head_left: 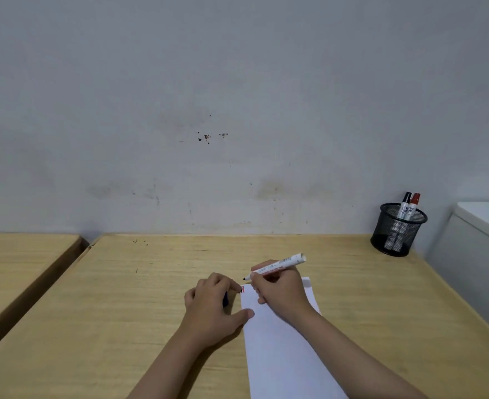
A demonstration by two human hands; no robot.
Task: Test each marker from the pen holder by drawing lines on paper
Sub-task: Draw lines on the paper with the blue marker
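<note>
A white sheet of paper (277,349) lies on the wooden desk (139,298). My right hand (283,295) grips an uncapped white marker (277,265), its dark tip just above the paper's far left corner. A small red mark (242,289) shows at that corner. My left hand (211,306) rests on the desk at the paper's left edge, thumb on the sheet, fingers curled around a dark blue cap (225,299), mostly hidden. At the back right a black mesh pen holder (395,231) contains a black-capped marker (405,207) and a red-capped marker (413,204).
A second wooden desk (21,260) adjoins on the left across a narrow gap. A white cabinet or appliance (479,240) stands at the right edge beside the holder. A grey stained wall rises behind the desk.
</note>
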